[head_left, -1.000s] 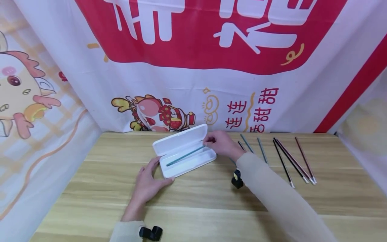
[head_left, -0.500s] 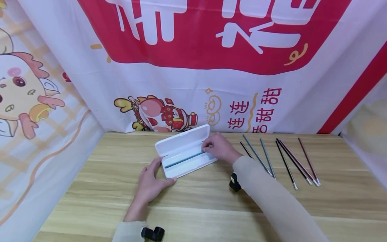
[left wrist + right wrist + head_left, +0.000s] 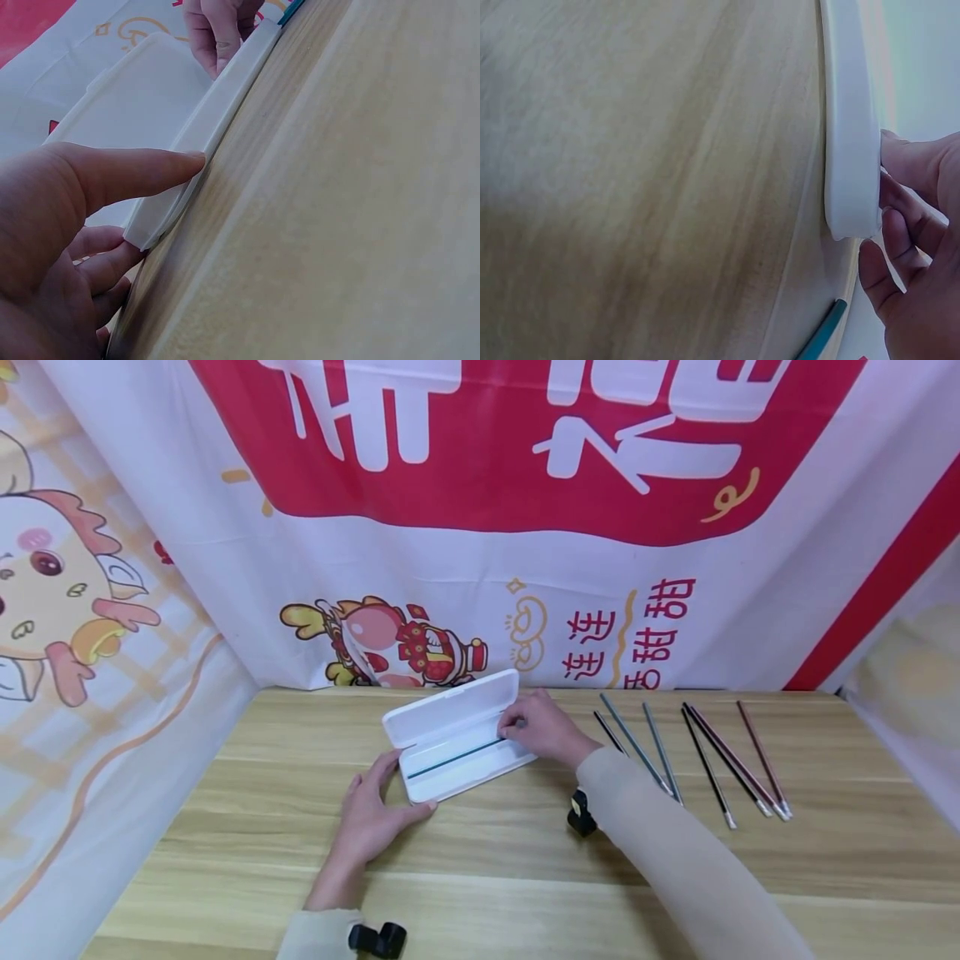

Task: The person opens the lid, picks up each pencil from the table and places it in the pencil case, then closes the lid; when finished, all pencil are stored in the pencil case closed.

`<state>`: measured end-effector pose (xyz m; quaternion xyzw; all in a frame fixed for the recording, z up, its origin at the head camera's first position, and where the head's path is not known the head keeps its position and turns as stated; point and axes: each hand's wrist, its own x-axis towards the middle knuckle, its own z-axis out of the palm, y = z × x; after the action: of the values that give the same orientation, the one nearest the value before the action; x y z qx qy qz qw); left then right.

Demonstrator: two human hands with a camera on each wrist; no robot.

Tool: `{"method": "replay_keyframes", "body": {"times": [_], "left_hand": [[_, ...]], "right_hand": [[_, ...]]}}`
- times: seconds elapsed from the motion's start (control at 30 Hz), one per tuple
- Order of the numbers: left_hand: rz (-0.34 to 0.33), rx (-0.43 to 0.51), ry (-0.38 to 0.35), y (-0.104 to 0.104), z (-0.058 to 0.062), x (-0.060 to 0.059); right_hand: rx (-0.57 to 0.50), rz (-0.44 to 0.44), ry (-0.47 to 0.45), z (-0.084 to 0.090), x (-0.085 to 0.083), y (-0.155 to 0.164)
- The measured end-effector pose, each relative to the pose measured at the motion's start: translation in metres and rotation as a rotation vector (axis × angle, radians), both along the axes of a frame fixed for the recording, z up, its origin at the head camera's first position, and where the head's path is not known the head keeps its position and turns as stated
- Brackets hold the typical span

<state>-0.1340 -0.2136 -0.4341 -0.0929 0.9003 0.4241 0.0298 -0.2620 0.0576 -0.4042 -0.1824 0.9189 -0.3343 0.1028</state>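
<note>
With the left hand [image 3: 371,822] resting flat against the open case [image 3: 457,739] and the right hand [image 3: 543,727] pinching the end of one pencil [image 3: 453,757] laid inside, six pencils [image 3: 693,752] remain on the counter [image 3: 480,868], so packing is judged early.

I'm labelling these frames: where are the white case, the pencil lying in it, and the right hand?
white case [image 3: 450,703]: head view, inside of open lid.
teal pencil [image 3: 453,758]: head view, mid-shaft.
right hand [image 3: 543,731]: head view, back of hand.
</note>
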Motion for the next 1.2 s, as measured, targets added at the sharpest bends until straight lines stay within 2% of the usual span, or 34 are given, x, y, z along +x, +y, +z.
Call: {"method": "replay_keyframes", "body": {"times": [0.17,0.37,0.6,0.8,1.03,1.2], "left_hand": [[0.001,0.005,-0.008,0.001,0.0,0.0],[0.005,0.007,-0.026,0.002,-0.001,0.002],[0.0,0.008,-0.02,0.002,0.0,0.001],[0.0,0.012,-0.02,0.001,0.001,-0.001],[-0.003,0.0,-0.012,-0.001,0.002,-0.002],[-0.005,-0.003,-0.026,0.0,0.0,-0.001]], "right_hand": [[-0.014,0.005,0.002,-0.002,0.0,0.003],[-0.13,-0.015,0.006,0.004,0.007,0.019],[-0.235,-0.169,0.033,0.015,0.036,0.054],[-0.329,-0.312,-0.025,0.008,0.067,0.093],[-0.421,-0.411,-0.066,0.016,0.082,0.137],[-0.383,-0.472,-0.098,0.014,0.093,0.172]]}}
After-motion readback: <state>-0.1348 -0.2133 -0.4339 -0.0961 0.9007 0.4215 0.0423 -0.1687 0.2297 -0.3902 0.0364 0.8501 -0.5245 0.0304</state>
